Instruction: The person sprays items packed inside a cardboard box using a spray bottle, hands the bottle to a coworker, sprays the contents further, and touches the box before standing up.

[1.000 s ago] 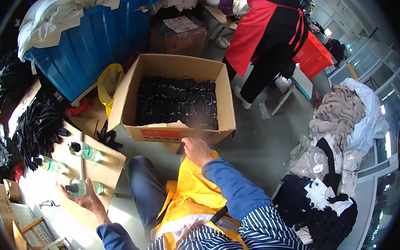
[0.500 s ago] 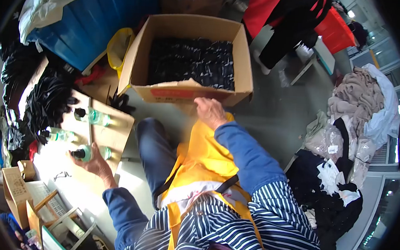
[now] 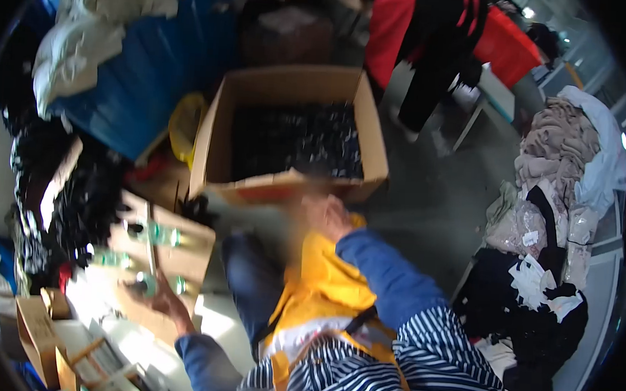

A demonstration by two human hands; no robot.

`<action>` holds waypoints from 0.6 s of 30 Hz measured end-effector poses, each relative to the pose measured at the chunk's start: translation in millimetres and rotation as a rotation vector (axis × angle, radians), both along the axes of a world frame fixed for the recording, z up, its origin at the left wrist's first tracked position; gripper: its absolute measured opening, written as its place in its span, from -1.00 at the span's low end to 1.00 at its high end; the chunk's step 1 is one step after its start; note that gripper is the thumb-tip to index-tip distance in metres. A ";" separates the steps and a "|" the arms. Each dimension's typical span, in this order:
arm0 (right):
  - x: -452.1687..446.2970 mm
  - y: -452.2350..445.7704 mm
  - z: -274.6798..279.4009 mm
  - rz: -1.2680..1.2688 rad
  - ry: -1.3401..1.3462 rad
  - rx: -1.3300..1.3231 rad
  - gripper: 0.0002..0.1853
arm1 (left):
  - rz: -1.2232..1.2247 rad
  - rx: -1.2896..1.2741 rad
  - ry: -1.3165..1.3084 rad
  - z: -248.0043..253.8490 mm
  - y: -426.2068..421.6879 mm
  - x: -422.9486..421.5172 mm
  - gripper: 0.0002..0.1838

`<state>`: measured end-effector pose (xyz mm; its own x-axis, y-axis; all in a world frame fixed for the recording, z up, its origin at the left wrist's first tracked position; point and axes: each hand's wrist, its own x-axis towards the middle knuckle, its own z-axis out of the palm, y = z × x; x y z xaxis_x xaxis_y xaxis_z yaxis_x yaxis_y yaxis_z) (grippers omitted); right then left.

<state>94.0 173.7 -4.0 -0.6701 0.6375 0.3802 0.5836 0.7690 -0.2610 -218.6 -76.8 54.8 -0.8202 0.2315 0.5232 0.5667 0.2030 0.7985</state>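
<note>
1. And here's my left hand (image 3: pixel 168 303), down at the bench (image 3: pixel 196 249), fingers curled round the near bottle (image 3: pixel 147 283)! It's blurred, so how firm that hold is, I can't say.
2. Over to my right hand (image 3: pixel 332 218), out in front of me, just by the near side of the box (image 3: pixel 374 138). A smear of motion covers the fingers; whether they're wide, narrow or holding something, I cannot tell.
3. Now the box: top open, black bundles (image 3: pixel 296 138) packed side by side across the inside. They sit below the rim, so I'd call it well filled, with some room above. How many layers lie beneath, I can't see.
4. Back on the bench, two more bottles, the far one (image 3: pixel 165 235) and the middle one (image 3: pixel 112 258), stand apart from my fingers. Beyond them there's a big heap of black cloth (image 3: pixel 89 192), loose and outside the box.
5. So, the tally: the bundles are in, the box isn't closed, and the near bottle is on the bench side, in my hand. What those bottles have had done to them, nothing here shows.
6. Past the box, a co-worker (image 3: pixel 436 52) stands near the red crate (image 3: pixel 507 46), well apart from my hands.
</note>
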 end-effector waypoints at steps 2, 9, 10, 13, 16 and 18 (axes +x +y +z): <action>-0.5 -5.0 18.0 -0.050 0.015 -0.082 -0.87 | 0.015 0.040 -0.023 -0.1 -0.3 0.9 -0.13; -0.9 -4.4 14.9 -0.046 0.092 -0.078 -0.87 | 0.091 -0.009 -0.057 -3.8 1.0 -0.2 -0.12; -0.9 -5.4 16.0 -0.049 0.092 -0.082 -0.87 | 0.082 -0.012 -0.057 -4.5 -0.4 -1.4 -0.13; -1.8 -3.7 20.2 -0.071 0.038 -0.100 -0.88 | 0.044 -0.011 -0.046 -0.1 3.9 1.4 -0.18; -1.3 -5.3 22.5 -0.194 -0.126 -0.149 -0.85 | -0.321 0.491 -0.392 30.7 -0.5 20.0 -0.40; -2.8 -5.0 18.1 -0.085 0.008 -0.037 -0.84 | -0.160 0.286 -0.180 9.7 -10.4 -5.1 -0.58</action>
